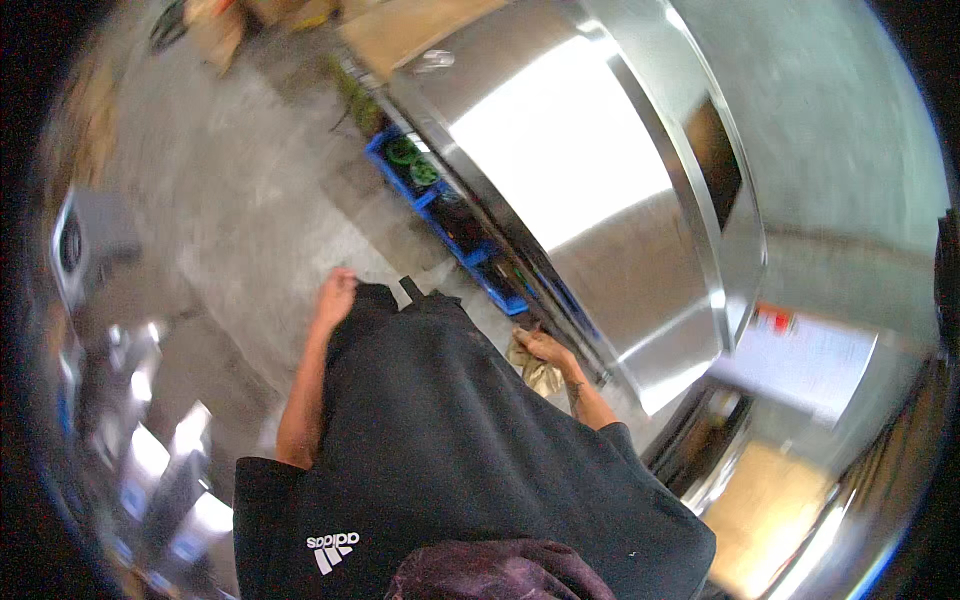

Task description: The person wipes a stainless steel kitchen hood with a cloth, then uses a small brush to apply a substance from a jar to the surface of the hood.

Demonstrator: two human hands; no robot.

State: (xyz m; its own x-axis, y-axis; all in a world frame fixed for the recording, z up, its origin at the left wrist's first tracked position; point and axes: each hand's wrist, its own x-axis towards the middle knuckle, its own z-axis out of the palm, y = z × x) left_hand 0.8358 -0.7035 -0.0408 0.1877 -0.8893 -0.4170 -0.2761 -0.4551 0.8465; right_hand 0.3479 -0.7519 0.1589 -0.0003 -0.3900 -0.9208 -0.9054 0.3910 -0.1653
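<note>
The crumpled tan cloth [541, 379] sits right at the fingers of the right hand [546, 348], bunched under and beside them on the side toward the person's body; its longer run seems to go from the fingertips back toward the black shirt [440, 420], though the folds are too blurred for a sure axis; the right hand is by far the nearer one, its fingers closed around the cloth's upper part, just beside the near edge of the steel counter [640, 290], whose long side slants from upper left to lower right; the left hand [339, 292] hangs well apart from the cloth, across the front of the shirt, over the concrete floor [240, 210]; its fingers look curled in, close by the dark hem, but whether they pinch anything I cannot tell; under the counter's edge, ahead of the right hand, stand blue crates [514, 304], with green items [424, 174] in the farther one; a white panel [805, 365] lies off to the right, past the counter's end.
</note>
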